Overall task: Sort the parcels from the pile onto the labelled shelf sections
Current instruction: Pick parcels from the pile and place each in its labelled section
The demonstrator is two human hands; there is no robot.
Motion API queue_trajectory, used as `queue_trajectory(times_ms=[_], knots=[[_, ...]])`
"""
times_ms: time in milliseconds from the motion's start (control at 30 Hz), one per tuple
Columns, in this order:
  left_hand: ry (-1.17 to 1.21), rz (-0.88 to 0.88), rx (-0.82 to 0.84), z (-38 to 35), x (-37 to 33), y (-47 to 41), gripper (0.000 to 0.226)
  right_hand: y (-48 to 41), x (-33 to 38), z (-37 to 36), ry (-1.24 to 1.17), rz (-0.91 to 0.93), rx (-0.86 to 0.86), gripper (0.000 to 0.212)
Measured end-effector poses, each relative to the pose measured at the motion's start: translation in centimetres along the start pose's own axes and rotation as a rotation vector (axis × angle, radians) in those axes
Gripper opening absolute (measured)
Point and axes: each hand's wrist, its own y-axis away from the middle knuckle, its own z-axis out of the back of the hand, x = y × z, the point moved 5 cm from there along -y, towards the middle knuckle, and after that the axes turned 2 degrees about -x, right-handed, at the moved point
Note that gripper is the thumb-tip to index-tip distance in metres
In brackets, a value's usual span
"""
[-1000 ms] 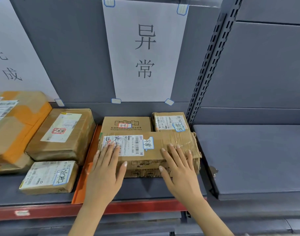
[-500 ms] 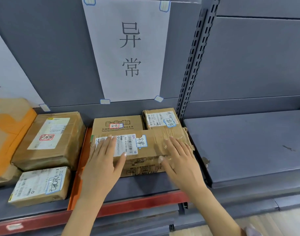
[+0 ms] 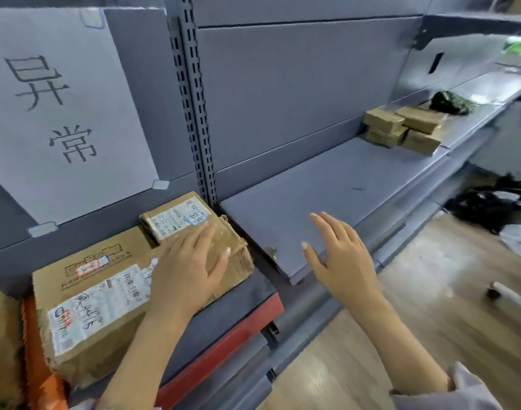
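Note:
A long cardboard parcel (image 3: 99, 318) with a white shipping label lies at the front of the shelf section under the white paper sign (image 3: 61, 113). My left hand (image 3: 188, 270) rests flat on its right end, fingers straight. Behind it sit a flat brown box (image 3: 84, 261) and a smaller taped parcel (image 3: 176, 217). My right hand (image 3: 339, 258) hovers open above the bare grey shelf (image 3: 327, 184) to the right, holding nothing. A pile of several brown parcels (image 3: 401, 128) sits far along that shelf.
A perforated grey upright (image 3: 194, 99) divides the two shelf bays. An orange divider (image 3: 37, 365) stands left of the long parcel, and the shelf front edge is red (image 3: 223, 347). Dark bags (image 3: 496, 202) and a white object (image 3: 507, 294) lie on the wooden floor.
The view has swung to the right. My right hand has lifted off the long parcel and moved right over the bare shelf. My left hand has slid to the parcel's right end.

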Motion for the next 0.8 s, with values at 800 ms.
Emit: queue_trajectory(times_ms=[800], knots=[[0.158,-0.229,0.022,-13.5,-27.8,-12.9,0.068,-0.1,-29.0,10.2,0.126,-0.251,-0.100,0.061]])
